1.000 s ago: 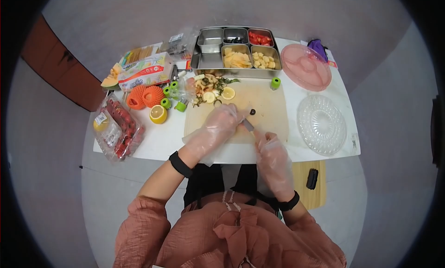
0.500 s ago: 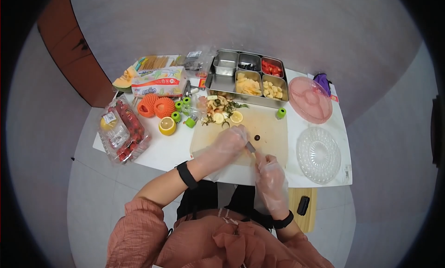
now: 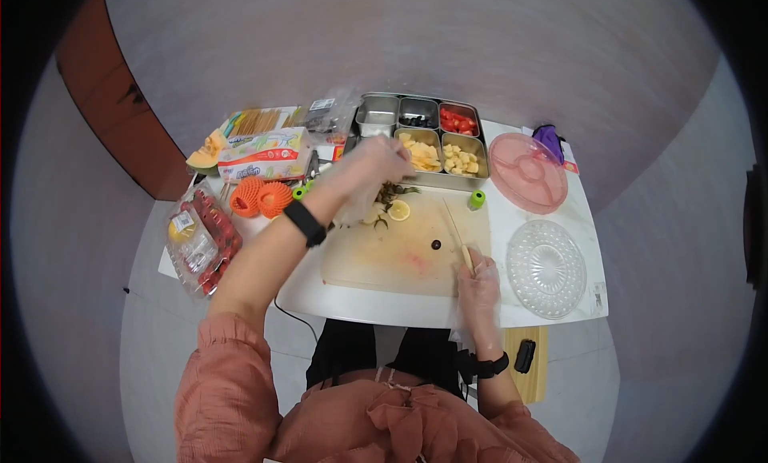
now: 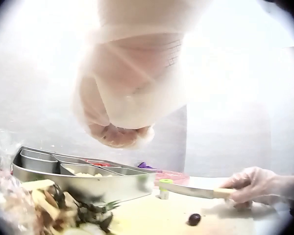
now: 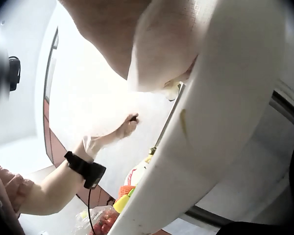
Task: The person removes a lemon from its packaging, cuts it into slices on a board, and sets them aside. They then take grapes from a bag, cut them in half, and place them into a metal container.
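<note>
The gloved left hand (image 3: 370,172) is raised over the front left part of the metal tray (image 3: 448,180). Its fingers are curled in the left wrist view; in the right wrist view the left hand (image 5: 127,128) pinches a small dark fruit piece (image 5: 134,118). At the board's right side, the gloved right hand (image 3: 480,293) grips a knife (image 3: 467,258) by its light handle, blade pointing away from the body. A dark round fruit (image 3: 436,244) lies on the cutting board (image 3: 376,263), left of the knife and touched by neither hand.
Peels and a lemon half (image 3: 399,211) lie at the board's back. A green-topped cutter (image 3: 478,200) stands near the tray. To the right are a pink divided plate (image 3: 528,172) and a clear plate (image 3: 546,268); to the left, packaged fruit (image 3: 204,239) and a tissue pack (image 3: 264,155).
The left hand has moved from beside the knife on the board up and away to the tray. The right hand has shifted right, its knife now pointing away from the body.
</note>
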Motion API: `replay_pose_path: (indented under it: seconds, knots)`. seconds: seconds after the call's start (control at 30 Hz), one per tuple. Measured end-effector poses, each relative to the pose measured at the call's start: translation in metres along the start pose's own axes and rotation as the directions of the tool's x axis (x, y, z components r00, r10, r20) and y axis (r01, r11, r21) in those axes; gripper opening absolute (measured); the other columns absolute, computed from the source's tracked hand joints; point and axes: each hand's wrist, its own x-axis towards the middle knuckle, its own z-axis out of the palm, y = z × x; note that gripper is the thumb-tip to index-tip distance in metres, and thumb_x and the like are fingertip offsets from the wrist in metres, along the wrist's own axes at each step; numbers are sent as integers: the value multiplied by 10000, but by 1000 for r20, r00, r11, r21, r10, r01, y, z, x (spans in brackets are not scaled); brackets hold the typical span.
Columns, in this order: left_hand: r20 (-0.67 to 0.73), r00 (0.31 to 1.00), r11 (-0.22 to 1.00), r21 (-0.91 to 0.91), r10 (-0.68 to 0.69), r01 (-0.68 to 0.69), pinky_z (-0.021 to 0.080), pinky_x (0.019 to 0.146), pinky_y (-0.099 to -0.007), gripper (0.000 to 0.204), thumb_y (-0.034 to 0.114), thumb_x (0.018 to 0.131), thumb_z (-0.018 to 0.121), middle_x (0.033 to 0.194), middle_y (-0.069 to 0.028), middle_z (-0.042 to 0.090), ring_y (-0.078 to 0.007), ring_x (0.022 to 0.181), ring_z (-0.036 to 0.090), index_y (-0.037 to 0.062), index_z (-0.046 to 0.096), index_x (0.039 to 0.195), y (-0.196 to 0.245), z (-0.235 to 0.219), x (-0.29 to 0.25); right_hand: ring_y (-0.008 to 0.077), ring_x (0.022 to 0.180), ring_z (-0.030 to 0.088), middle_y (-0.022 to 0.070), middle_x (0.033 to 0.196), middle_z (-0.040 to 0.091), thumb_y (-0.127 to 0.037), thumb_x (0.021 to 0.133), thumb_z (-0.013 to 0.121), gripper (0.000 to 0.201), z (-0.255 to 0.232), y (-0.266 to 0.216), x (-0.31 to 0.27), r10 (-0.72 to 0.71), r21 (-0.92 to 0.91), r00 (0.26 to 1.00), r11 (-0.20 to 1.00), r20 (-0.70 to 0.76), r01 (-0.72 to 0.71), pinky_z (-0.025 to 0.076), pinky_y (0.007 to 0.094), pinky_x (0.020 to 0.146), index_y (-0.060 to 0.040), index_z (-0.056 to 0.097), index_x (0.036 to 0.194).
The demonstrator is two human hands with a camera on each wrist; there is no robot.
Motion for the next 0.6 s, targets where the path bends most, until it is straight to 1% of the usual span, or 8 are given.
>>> replay_pose_path:
  seconds: [0.03, 0.07, 0.1, 0.13, 0.2, 0.33, 0.53, 0.6]
  knots:
    - [48, 996, 983, 169, -76, 67, 557, 739, -389, 201, 151, 744, 667, 913, -206, 715, -358, 782, 691, 13, 698, 888, 0, -8, 22, 382, 968, 630, 207, 1085, 627, -136, 930, 634, 384, 4, 6, 0, 6, -1, 1000, 1000, -5, -6, 515, 447, 831, -80, 609, 1309]
    - [77, 994, 852, 512, 77, -106, 551, 713, -383, 210, 150, 720, 666, 910, -208, 713, -345, 780, 692, 34, 708, 890, -11, -10, 49, 350, 995, 623, 187, 1097, 622, -146, 938, 626, 373, 7, 12, 0, 17, 23, 1000, 1000, -13, -16, 503, 421, 867, -74, 617, 1303]
    - [161, 965, 581, 773, 209, -255, 545, 686, -378, 224, 150, 696, 666, 906, -211, 711, -332, 778, 694, 56, 717, 892, -28, -9, 76, 318, 1022, 616, 167, 1109, 618, -156, 946, 619, 363, 9, 16, -2, 30, 47, 999, 998, -21, -29, 490, 395, 903, -67, 626, 1298]
    - [174, 961, 581, 768, 213, -268, 545, 686, -378, 224, 150, 696, 666, 906, -211, 711, -332, 778, 694, 56, 717, 892, -38, -12, 99, 318, 1022, 616, 167, 1109, 618, -156, 946, 619, 363, 9, 16, -2, 43, 44, 999, 998, -27, -42, 490, 395, 903, -67, 626, 1298]
    - [310, 891, 366, 829, 331, -424, 508, 625, -385, 187, 157, 670, 659, 881, -208, 693, -336, 758, 674, 76, 711, 831, -56, -17, 137, 310, 1044, 619, 171, 1126, 624, -159, 954, 610, 354, 10, 17, -1, 68, 68, 996, 996, -55, -64, 487, 392, 919, -79, 628, 1298]
    - [283, 823, 449, 728, 492, -519, 495, 685, -417, 113, 183, 765, 649, 838, -120, 672, -323, 792, 640, 115, 709, 833, -94, -19, 187, 387, 948, 641, 192, 1078, 647, -123, 903, 654, 384, 17, 24, -1, 36, -24, 991, 999, -128, -39, 528, 452, 803, -105, 616, 1285]
    - [112, 967, 888, 384, 228, -254, 457, 602, -388, 113, 148, 718, 675, 771, -148, 627, -334, 666, 545, 60, 657, 786, -121, 3, 228, 384, 918, 647, 182, 1034, 663, -58, 885, 656, 380, 18, 24, -5, -50, -54, 988, 998, -143, 43, 538, 439, 746, -104, 624, 1261]
    - [112, 980, 871, 449, 166, -199, 425, 553, -404, 127, 142, 721, 665, 711, -158, 612, -325, 589, 497, 26, 634, 763, -76, -1, 207, 376, 902, 646, 179, 1018, 662, -43, 885, 648, 368, 18, 22, -5, -76, -49, 986, 996, -146, 69, 533, 435, 731, -92, 628, 1249]
